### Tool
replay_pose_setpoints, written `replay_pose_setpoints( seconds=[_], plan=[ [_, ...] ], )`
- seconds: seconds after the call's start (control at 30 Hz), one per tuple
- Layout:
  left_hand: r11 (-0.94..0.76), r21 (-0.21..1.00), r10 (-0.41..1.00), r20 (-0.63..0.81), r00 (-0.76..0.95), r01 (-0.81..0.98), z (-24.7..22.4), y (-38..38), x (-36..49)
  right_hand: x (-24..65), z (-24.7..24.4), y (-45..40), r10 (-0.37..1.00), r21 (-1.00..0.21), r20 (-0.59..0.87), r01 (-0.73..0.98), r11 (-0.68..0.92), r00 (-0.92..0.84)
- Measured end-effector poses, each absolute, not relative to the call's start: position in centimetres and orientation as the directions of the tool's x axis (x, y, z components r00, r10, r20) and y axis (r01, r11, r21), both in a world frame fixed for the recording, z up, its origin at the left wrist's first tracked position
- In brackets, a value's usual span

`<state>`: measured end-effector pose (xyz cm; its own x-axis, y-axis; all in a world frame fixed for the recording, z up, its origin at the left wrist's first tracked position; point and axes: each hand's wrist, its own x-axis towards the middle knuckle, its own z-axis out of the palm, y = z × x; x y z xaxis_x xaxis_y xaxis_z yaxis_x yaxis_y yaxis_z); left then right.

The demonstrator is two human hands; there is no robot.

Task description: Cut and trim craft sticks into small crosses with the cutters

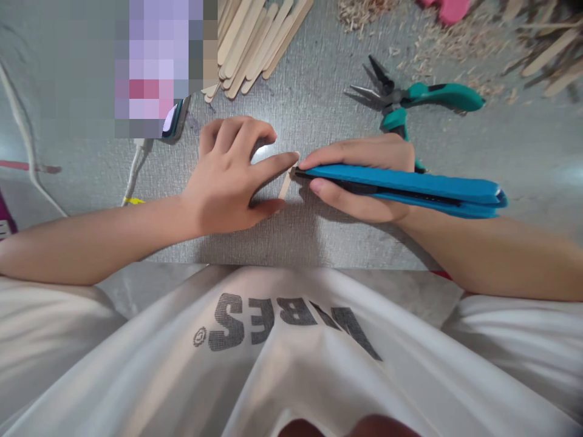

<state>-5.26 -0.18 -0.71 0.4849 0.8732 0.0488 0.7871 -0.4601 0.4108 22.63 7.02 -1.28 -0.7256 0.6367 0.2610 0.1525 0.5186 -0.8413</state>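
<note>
A small pale wooden stick piece (285, 185) lies on the grey table between my hands. My left hand (232, 173) rests beside it, with the index fingertip at its upper end and the thumb at its lower end, holding it down. In my right hand (364, 203) is a blue cutter knife (401, 182), gripped between thumb and fingers. The knife's dark tip points left and touches the stick piece near my left index finger. How much of the blade shows is too small to tell.
Beyond my right hand lie open pliers (392, 100) with green handles. Several wooden sticks (255, 48) are piled at the top middle. Wood shavings (441, 51), a pink object (450, 9) and more sticks (551, 54) are at the top right. A white cable (134, 170) reaches a phone at upper left, partly blurred.
</note>
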Motion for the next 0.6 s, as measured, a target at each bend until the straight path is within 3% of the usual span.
replay_pose_setpoints(
  seconds=[0.6],
  plan=[
    [-0.493,0.435,0.83,-0.023,0.557,0.753,-0.93,0.53,-6.09,22.48,-0.68,7.03,0.636,-0.838,0.236,0.178,0.516,-0.734]
  ],
)
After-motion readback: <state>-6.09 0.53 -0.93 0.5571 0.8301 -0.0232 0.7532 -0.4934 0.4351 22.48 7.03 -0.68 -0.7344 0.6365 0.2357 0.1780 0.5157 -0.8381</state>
